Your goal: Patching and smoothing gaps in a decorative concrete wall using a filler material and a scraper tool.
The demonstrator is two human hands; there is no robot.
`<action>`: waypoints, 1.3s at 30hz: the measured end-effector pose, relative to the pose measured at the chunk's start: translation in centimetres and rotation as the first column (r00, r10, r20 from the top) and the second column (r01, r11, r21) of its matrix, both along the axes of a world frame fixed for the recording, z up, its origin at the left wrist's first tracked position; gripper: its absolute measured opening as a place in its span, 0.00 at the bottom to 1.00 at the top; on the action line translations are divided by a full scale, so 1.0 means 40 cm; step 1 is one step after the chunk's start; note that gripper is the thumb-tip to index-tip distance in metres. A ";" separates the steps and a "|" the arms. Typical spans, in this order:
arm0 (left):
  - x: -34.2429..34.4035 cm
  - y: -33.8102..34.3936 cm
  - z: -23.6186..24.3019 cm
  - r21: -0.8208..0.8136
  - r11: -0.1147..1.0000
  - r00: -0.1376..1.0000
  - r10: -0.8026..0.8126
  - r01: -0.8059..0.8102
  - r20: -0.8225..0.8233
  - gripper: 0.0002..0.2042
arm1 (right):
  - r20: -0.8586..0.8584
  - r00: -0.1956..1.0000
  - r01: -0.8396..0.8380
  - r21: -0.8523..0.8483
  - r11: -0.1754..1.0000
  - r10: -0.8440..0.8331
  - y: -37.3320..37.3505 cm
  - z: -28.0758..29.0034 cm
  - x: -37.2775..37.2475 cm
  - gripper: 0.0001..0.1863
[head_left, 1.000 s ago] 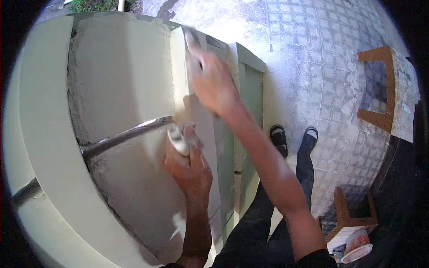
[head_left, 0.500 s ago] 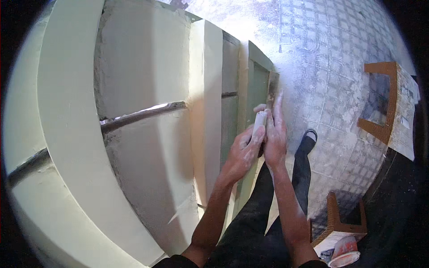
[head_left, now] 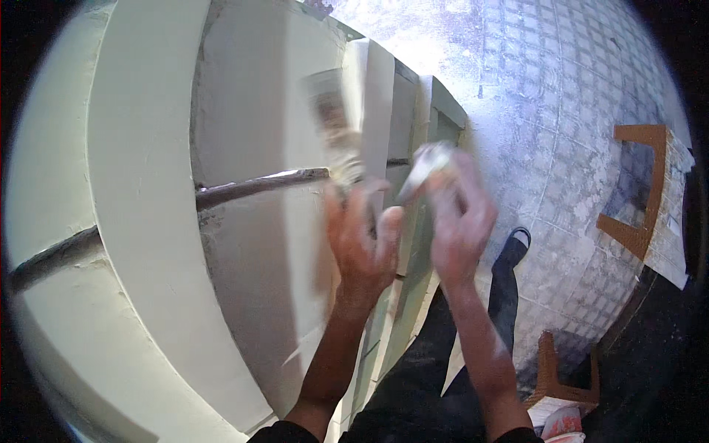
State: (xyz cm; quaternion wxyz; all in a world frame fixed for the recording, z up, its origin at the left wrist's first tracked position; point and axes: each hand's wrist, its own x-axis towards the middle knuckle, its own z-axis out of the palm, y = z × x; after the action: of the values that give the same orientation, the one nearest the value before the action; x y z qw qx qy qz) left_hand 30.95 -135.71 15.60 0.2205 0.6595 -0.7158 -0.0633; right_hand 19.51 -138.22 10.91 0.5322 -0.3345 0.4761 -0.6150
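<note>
My left hand (head_left: 363, 240) is raised in front of the cream wall panels with its thumb apart. Its fingers grip a flat tool with a broad grey-brown end and a pale, stained handle (head_left: 343, 156). Motion smears this tool, so whether it is a brush or a scraper stays unclear. To the right, my right hand (head_left: 464, 221) is closed round a small whitish, folded-looking piece (head_left: 432, 164), also blurred. White dust coats the fingers of both hands. The two hands are apart.
Cream panels (head_left: 244, 88) with upright ribs and a dark horizontal gap (head_left: 258, 186) fill the left side. At right lie a brown-legged stool (head_left: 653, 192) and another brown stool (head_left: 550, 365), with a red-and-white tub (head_left: 563, 424) by it. The tiled floor (head_left: 561, 236) is whitish with dust.
My hands were together and have parted, the left moving left and up. The flat tool, earlier by my right fingers, is now in my left hand; the whitish piece is in my right.
</note>
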 end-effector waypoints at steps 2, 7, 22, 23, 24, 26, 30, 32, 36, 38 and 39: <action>0.027 0.008 -0.014 -0.102 0.989 0.991 0.094 -0.104 -0.098 0.09 | 0.160 0.987 -0.057 0.278 0.959 0.013 -0.109 -0.012 0.002 0.15; 0.048 0.024 -0.066 -0.099 0.993 0.998 0.053 -0.057 -0.037 0.10 | -0.199 0.926 0.280 -0.215 0.936 -0.322 -0.352 -0.158 0.120 0.13; 0.077 0.043 -0.053 0.000 0.995 0.994 0.101 -0.101 -0.030 0.10 | -0.151 0.973 0.149 -0.152 0.977 -0.172 -0.342 -0.138 0.166 0.04; 0.093 0.039 -0.041 0.014 0.991 0.990 0.131 -0.130 -0.050 0.10 | -0.145 0.980 0.105 -0.204 0.973 -0.136 -0.276 -0.131 0.192 0.04; 0.104 0.042 -0.045 0.007 0.991 0.990 0.133 -0.133 -0.040 0.10 | -0.151 0.984 0.058 -0.256 0.965 -0.099 -0.225 -0.130 0.204 0.03; 0.103 0.042 -0.053 0.000 0.997 0.997 0.074 -0.074 0.024 0.10 | -0.214 0.971 0.065 -0.209 0.976 -0.110 -0.237 -0.133 0.200 0.02; 0.060 0.021 -0.067 -0.051 0.999 1.000 -0.005 0.005 0.001 0.11 | -0.304 0.905 0.236 -0.228 0.945 -0.299 -0.395 -0.155 0.164 0.01; 0.075 0.030 -0.044 -0.018 0.998 0.998 0.064 -0.064 -0.016 0.11 | -0.175 0.972 0.124 -0.174 0.977 -0.155 -0.295 -0.124 0.202 0.01; 0.095 0.031 -0.043 0.000 1.000 1.000 0.024 -0.024 0.016 0.11 | -0.239 0.959 0.115 -0.159 0.981 -0.151 -0.282 -0.121 0.215 0.03; 0.051 0.020 -0.064 0.045 0.998 0.999 0.044 -0.045 0.026 0.11 | -0.308 0.922 0.190 -0.164 0.968 -0.233 -0.378 -0.138 0.168 0.04; 0.056 0.021 -0.060 0.047 0.998 0.998 0.046 -0.047 0.032 0.11 | -0.299 0.918 0.234 -0.120 0.965 -0.260 -0.403 -0.135 0.172 0.05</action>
State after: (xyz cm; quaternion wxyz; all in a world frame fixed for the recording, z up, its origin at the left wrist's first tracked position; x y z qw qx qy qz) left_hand 33.19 -134.88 13.21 0.1949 0.6820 -0.7019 -0.0652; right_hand 26.39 -154.34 5.51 0.3541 -0.3865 0.5670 -0.6354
